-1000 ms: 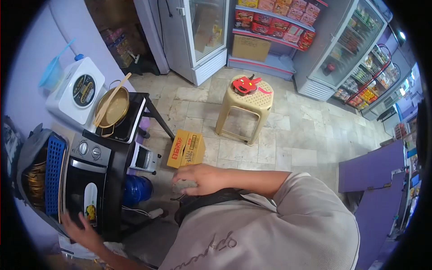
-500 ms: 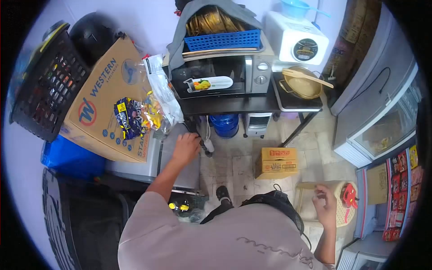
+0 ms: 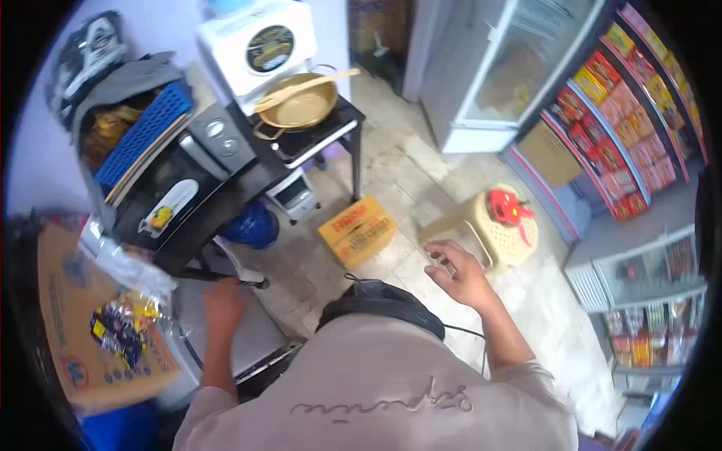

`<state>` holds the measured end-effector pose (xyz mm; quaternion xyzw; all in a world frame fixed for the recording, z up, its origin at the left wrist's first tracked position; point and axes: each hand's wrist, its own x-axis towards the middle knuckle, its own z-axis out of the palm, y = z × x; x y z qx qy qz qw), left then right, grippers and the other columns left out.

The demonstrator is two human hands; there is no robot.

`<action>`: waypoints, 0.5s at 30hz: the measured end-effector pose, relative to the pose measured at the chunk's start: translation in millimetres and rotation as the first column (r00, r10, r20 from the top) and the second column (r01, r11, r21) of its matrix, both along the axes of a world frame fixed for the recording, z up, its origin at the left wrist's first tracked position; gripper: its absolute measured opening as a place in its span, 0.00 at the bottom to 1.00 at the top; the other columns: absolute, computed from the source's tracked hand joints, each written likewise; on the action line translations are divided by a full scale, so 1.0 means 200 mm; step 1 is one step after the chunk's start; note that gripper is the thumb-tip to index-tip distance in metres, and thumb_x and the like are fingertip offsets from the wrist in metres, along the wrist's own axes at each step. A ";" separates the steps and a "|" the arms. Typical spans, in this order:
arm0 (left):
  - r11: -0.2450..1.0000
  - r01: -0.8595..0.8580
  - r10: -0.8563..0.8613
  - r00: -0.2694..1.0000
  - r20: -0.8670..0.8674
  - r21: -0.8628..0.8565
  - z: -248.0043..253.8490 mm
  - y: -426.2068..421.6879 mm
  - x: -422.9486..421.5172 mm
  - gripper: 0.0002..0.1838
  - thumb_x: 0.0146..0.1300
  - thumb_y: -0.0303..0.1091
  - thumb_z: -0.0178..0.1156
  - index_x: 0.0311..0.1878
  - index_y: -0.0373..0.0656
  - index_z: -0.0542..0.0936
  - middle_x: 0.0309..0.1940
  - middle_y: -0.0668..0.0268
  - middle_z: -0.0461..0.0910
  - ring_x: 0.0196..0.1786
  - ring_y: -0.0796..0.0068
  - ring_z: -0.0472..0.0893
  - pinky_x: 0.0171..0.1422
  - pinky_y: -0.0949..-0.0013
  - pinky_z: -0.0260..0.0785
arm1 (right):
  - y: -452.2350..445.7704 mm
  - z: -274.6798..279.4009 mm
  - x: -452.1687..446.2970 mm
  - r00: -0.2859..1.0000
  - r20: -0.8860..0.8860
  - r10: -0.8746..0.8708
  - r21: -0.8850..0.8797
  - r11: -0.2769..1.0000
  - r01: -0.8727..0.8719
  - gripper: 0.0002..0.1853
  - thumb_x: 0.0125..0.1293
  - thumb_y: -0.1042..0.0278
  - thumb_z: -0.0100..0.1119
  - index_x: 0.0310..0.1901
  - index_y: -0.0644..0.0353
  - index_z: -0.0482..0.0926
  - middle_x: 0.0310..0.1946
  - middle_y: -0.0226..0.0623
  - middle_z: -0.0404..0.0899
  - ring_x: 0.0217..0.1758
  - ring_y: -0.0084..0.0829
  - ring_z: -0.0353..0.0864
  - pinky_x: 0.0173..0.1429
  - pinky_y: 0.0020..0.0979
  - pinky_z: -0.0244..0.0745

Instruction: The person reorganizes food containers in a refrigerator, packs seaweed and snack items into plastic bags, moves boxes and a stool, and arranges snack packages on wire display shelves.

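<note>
The right hand is empty – fingers loosely bent, thumb apart – and shows in front of the cream stool, whose seat bears a red item. The left hand is blurred near a grey surface, so whether it is open, closed or touching anything I cannot tell. A cardboard box stands on the floor beside the stool.

a small shop with a cooking corner: shelves of bright packets, a glass-door fridge, plus a microwave and golden pan at a dark worktop.
</note>
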<state>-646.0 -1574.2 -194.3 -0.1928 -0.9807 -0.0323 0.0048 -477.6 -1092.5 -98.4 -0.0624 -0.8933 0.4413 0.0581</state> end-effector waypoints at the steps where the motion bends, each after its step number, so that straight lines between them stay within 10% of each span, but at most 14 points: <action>1: 0.970 -0.131 0.128 0.991 -0.029 -0.205 0.03 -0.11 -0.08 0.33 0.46 0.42 0.71 0.59 0.45 0.75 0.62 0.57 0.73 0.66 0.56 0.70 0.60 0.42 0.63 | -0.01 0.01 -0.01 0.999 -0.030 -0.027 -0.017 1.000 0.026 0.19 0.59 0.73 0.66 0.53 0.61 0.76 0.47 0.39 0.78 0.46 0.32 0.80 0.48 0.30 0.75; 6: 0.699 -0.623 0.239 0.665 -0.708 -0.350 0.23 -0.80 -0.56 0.39 0.63 0.46 0.58 0.73 0.38 0.60 0.69 0.51 0.64 0.70 0.48 0.65 0.72 0.50 0.59 | -0.01 -0.10 0.04 0.983 0.022 -0.182 -0.043 0.982 0.182 0.19 0.61 0.69 0.65 0.53 0.59 0.77 0.47 0.40 0.79 0.47 0.35 0.81 0.47 0.32 0.76; 15: 0.646 -0.566 0.365 0.818 -0.443 -0.512 0.30 -1.59 -1.15 0.36 0.59 0.45 0.60 0.70 0.40 0.65 0.68 0.50 0.66 0.65 0.51 0.72 0.66 0.54 0.68 | -0.13 -0.01 -0.09 0.967 0.004 -0.253 0.022 0.967 0.253 0.19 0.61 0.67 0.65 0.54 0.59 0.76 0.46 0.38 0.78 0.47 0.34 0.80 0.48 0.33 0.76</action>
